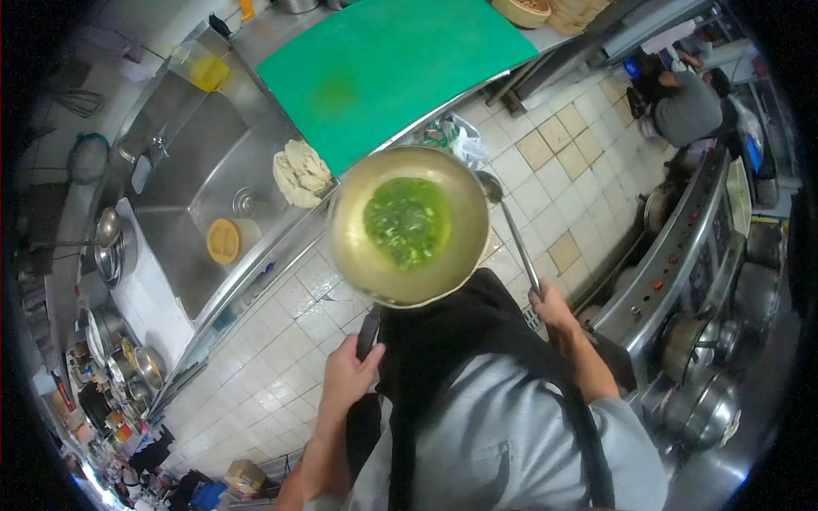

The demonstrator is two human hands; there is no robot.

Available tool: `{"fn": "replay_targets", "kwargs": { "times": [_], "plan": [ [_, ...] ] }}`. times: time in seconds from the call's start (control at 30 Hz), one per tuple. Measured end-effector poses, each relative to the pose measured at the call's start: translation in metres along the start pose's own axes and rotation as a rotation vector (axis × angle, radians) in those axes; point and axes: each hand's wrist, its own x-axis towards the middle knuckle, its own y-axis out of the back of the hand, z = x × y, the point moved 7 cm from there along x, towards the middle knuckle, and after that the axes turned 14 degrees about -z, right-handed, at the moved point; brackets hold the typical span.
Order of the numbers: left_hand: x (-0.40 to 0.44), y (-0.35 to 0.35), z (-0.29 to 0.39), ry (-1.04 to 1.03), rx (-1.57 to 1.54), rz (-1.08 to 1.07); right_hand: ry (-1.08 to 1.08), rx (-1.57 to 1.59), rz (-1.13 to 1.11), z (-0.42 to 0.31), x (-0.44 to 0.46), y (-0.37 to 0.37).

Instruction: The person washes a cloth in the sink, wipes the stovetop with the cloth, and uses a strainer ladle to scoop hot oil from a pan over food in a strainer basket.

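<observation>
My left hand (pixel 351 371) is closed round the black handle of a wide metal pan (pixel 351 247), held out in front of my apron. Green liquid with chopped pieces (pixel 407 223) lies in the middle of the pan. My right hand (pixel 552 305) grips the long handle of a metal ladle (pixel 516 230); the ladle's bowl is beside the pan's right rim. Beyond the pan is a green cutting board (pixel 383 68), with a crumpled cream cloth (pixel 301 174) at its left corner.
At left, a steel sink (pixel 204 149) holds a container with a yellow-orange lid (pixel 223 241). On the right stands a stove counter (pixel 656 264) with pots. A person in grey (pixel 688 109) is at the upper right. Tiled floor (pixel 545 170) lies between the counters.
</observation>
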Motion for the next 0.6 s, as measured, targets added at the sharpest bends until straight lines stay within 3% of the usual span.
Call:
{"fn": "replay_targets", "kwargs": {
  "times": [0.07, 0.2, 0.27, 0.3, 0.37, 0.5, 0.6],
  "plan": [
    [0.031, -0.019, 0.012, -0.021, 0.137, -0.151, -0.083, 0.216, -0.004, 0.039, -0.006, -0.009],
    [0.113, -0.066, 0.005, -0.221, 0.053, -0.272, -0.172, 0.377, 0.082, 0.042, -0.038, -0.005],
    [0.151, -0.088, 0.005, -0.164, -0.091, -0.447, -0.197, 0.447, 0.079, 0.049, -0.045, -0.01],
    [0.153, -0.087, 0.026, 0.011, -0.198, -0.574, -0.224, 0.525, 0.08, 0.054, -0.049, -0.012],
    [0.191, -0.102, 0.015, 0.043, -0.348, -0.705, -0.171, 0.524, 0.092, 0.054, -0.053, -0.012],
    [0.239, -0.106, 0.001, 0.065, -0.632, -0.843, -0.055, 0.378, 0.099, 0.068, -0.055, -0.014],
    [0.26, -0.101, -0.007, 0.132, -0.792, -0.893, -0.061, 0.394, 0.101, 0.034, -0.065, -0.012]
  ]
}}
